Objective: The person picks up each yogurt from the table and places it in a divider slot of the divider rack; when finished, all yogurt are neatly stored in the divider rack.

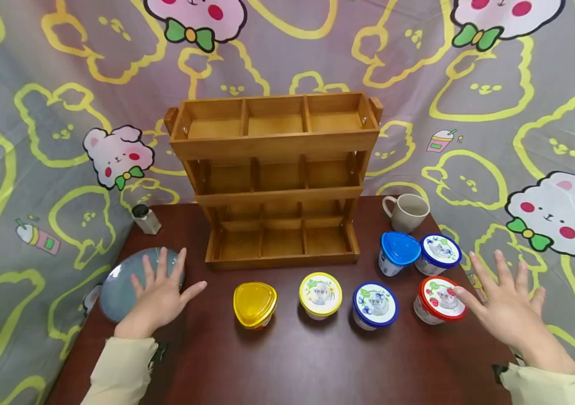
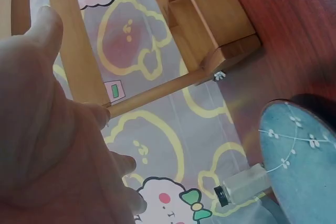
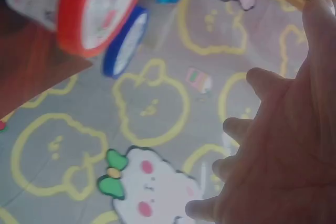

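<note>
My left hand (image 1: pixel 158 292) is spread with straight fingers over the blue plate (image 1: pixel 124 281) at the table's left side and holds nothing. On the right, my right hand (image 1: pixel 507 301) is likewise spread and empty, its thumb overlapping the red-rimmed cup (image 1: pixel 440 300) in the head view. Between the hands stand a yellow-lidded cup (image 1: pixel 254 305), a yellow-rimmed round cup (image 1: pixel 320 295) and a blue-rimmed round cup (image 1: pixel 375 305). Behind the red-rimmed one are a cup with a bright blue lid (image 1: pixel 399 251) and another blue-rimmed cup (image 1: pixel 439 252).
A three-tier wooden rack (image 1: pixel 282 197) with compartments stands at the table's back. A beige mug (image 1: pixel 406 211) is at the back right. At the back left is a small shaker with a black cap (image 1: pixel 146 219). Patterned cloth (image 1: pixel 287 45) hangs around the table.
</note>
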`<state>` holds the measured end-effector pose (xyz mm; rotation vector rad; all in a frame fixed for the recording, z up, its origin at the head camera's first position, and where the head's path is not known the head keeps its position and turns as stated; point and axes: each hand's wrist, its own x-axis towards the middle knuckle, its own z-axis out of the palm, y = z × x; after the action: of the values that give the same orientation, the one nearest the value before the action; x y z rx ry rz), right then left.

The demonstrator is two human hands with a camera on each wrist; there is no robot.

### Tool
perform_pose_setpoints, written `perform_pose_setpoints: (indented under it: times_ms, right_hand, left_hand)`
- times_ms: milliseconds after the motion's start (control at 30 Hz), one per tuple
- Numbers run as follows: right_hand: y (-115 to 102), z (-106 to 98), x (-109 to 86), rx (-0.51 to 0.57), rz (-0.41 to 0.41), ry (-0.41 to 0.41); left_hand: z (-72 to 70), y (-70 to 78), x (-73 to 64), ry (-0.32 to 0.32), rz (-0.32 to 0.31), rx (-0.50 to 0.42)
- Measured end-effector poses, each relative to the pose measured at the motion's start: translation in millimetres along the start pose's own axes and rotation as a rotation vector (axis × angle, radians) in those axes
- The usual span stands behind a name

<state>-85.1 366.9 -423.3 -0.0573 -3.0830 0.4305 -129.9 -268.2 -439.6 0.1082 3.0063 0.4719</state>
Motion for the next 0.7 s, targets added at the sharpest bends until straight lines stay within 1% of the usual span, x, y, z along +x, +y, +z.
perform_pose_setpoints:
  times_ms: [100, 167, 200, 267, 333, 400, 433, 500, 567, 633, 700]
  right_hand:
    - [-17, -6, -2.4, 0.017, -0.038, 0.027]
    - [-34, -10, -2.9, 0.036, -0.084, 0.049]
    - [-44, -12, -2.1, 0.047, -0.123, 0.074]
    - [-69, -8, -1.1, 0.086, -0.218, 0.107]
    - [-98, 0, 0.4, 0.153, -0.322, 0.135]
    - [-130, 13, 2.6, 0.232, -0.414, 0.164]
    - [-147, 22, 3.2, 0.28, -0.446, 0.161]
    - [-184, 42, 4.3, 0.387, -0.485, 0.143]
    - [-219, 64, 4.6, 0.475, -0.495, 0.101]
    - [-250, 87, 4.5, 0.542, -0.505, 0.047]
    - [-275, 108, 4.1, 0.576, -0.506, 0.001]
  left_hand:
    - [0.8, -3.6, 2.0, 0.025, 0.035, -0.016]
    - [2.1, -6.1, 7.7, 0.066, 0.078, -0.04]
    - [3.1, -7.2, 12.5, 0.089, 0.099, -0.065]
    - [7.3, -10.8, 22.4, 0.114, 0.129, -0.144]
    - [13.4, -13.2, 35.9, 0.127, 0.13, -0.256]
    - [21.0, -13.8, 51.4, 0.136, 0.093, -0.388]
    - [25.4, -13.7, 59.5, 0.145, 0.066, -0.456]
    - [35.0, -12.5, 75.4, 0.175, -0.005, -0.59]
    - [45.4, -10.3, 89.7, 0.203, -0.08, -0.706]
    - [56.6, -8.2, 101.8, 0.214, -0.15, -0.784]
    - [67.4, -6.2, 110.4, 0.198, -0.198, -0.812]
